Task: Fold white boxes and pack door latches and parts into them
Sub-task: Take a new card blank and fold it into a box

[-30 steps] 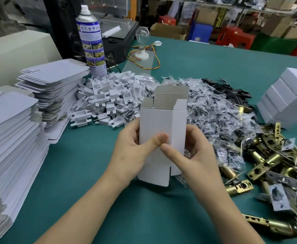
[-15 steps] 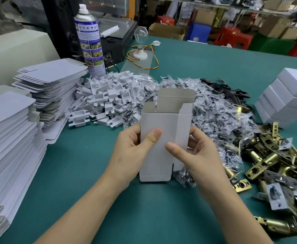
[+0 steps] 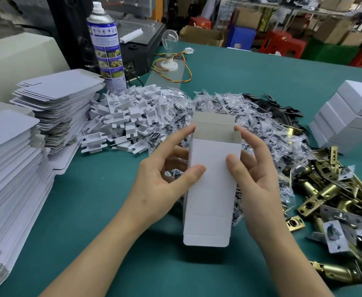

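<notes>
White box (image 3: 212, 185) stands upright between both hands, above the green table (image 3: 102, 211) — top flap raised, bottom flap hanging. Left hand (image 3: 160, 189) and right hand (image 3: 259, 181) each pinch one side edge, thumb on the front face; the fingers behind apparently press the back panel.

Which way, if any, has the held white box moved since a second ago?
Yes. The white box has shifted right, away from the spray can, and its lower end now reaches nearer the person.
</notes>
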`<move>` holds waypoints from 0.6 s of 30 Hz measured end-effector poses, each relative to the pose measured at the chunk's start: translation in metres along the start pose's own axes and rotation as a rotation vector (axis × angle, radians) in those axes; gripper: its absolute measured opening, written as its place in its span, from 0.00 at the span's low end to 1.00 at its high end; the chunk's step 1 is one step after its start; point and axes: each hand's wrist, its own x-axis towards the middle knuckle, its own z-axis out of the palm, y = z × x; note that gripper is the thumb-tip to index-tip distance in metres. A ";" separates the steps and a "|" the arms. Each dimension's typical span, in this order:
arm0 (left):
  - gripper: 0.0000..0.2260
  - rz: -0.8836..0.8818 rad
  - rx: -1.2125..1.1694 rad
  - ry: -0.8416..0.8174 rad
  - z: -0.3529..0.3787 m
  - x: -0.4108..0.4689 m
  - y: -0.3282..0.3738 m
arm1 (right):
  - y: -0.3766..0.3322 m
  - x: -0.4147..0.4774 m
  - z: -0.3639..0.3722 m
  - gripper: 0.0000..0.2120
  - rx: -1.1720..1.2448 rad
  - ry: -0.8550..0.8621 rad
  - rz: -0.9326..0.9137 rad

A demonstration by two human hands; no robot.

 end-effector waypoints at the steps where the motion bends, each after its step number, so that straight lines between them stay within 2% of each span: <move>1: 0.25 -0.001 0.004 0.002 -0.001 0.000 0.000 | 0.000 0.000 0.000 0.18 -0.010 -0.009 -0.004; 8: 0.16 -0.015 0.004 -0.054 0.000 -0.001 -0.002 | 0.000 0.001 -0.005 0.08 -0.137 -0.049 0.001; 13: 0.08 -0.057 -0.053 -0.045 -0.001 0.000 -0.001 | 0.000 0.001 -0.004 0.06 -0.159 -0.091 0.018; 18: 0.07 -0.068 -0.039 -0.086 -0.001 0.000 -0.001 | 0.001 0.004 -0.008 0.06 -0.196 -0.082 0.016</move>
